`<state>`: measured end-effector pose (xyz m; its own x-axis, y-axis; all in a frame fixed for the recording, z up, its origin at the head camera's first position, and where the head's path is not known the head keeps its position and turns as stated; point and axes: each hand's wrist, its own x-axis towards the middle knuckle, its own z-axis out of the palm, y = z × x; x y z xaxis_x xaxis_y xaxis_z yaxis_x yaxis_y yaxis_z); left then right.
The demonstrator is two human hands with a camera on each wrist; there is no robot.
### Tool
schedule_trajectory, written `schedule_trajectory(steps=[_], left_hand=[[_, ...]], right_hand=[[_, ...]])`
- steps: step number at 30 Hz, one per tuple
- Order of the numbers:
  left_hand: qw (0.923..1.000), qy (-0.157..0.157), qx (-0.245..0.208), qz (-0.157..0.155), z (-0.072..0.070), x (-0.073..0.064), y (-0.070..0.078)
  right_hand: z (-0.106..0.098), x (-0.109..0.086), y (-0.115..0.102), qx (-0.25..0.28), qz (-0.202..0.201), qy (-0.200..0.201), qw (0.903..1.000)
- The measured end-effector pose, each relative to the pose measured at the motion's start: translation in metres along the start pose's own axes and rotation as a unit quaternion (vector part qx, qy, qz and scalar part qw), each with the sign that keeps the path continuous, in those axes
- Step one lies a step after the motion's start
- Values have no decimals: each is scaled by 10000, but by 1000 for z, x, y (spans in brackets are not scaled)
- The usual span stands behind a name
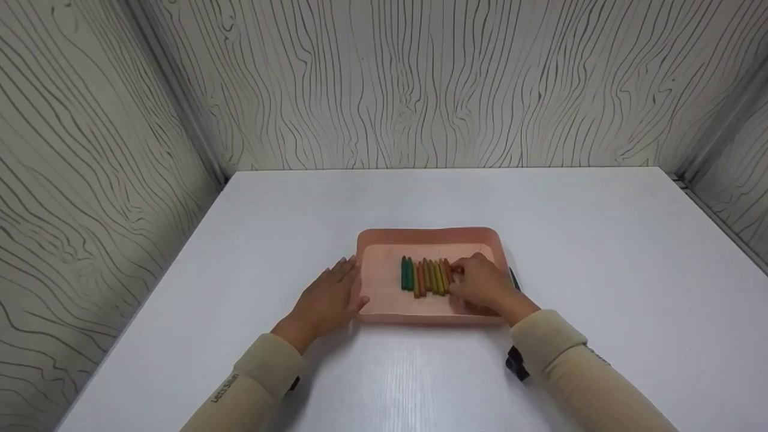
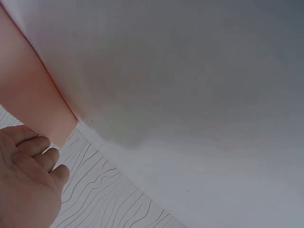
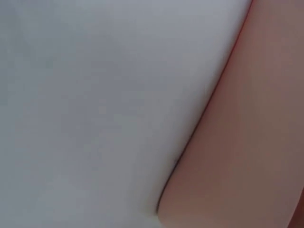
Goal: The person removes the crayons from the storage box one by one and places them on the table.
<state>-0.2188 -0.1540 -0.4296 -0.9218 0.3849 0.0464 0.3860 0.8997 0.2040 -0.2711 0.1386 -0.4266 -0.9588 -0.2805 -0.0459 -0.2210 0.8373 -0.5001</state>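
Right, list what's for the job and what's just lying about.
In the job:
Crayons, lined up by the right grip
Pink tray, left grip at its side

Lying about, probably:
Dark slim item right of the tray, too small to identify

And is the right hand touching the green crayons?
No, orange and yellow crayons lie between the right hand and the green crayons.

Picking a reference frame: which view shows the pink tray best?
The head view: it shows the pink tray from above, inside and rim, though the right hand covers part. The left wrist view shows only some outer wall, near the left hand; the right wrist view, only a stretch of outer wall.
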Motion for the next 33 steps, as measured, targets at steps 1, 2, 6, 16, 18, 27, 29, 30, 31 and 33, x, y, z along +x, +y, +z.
schedule_trajectory(steps=[1,2,6,16,18,27,29,30,31,33], left_hand=[[10000,4,3,-5,0,0,0],[10000,2,2,-20,0,0,1],[10000,-5,-4,-96,-1,0,2],[9999,58,-130,-25,0,-1,1],[9998,77,-180,0,0,0,0],[9999,62,-84,-81,-1,0,2],[9999,63,-73,-67,0,0,1],[9999,72,-74,-58,0,0,1],[9999,74,-62,-45,0,0,1],[9999,80,-54,-31,0,0,0]], right_hand=[[0,0,0,103,34,-35,9999],[0,1,0,201,56,-68,9998],[0,2,0,549,227,-141,9981],[3,2,1,1265,435,-181,9909],[3,2,1,1266,409,-167,9910],[3,-1,2,1512,431,-133,9875],[3,-1,2,1527,413,-125,9873],[2,-1,2,1526,404,-127,9874],[1,-1,2,1527,401,-127,9874],[0,-1,1,1546,404,-129,9871]])
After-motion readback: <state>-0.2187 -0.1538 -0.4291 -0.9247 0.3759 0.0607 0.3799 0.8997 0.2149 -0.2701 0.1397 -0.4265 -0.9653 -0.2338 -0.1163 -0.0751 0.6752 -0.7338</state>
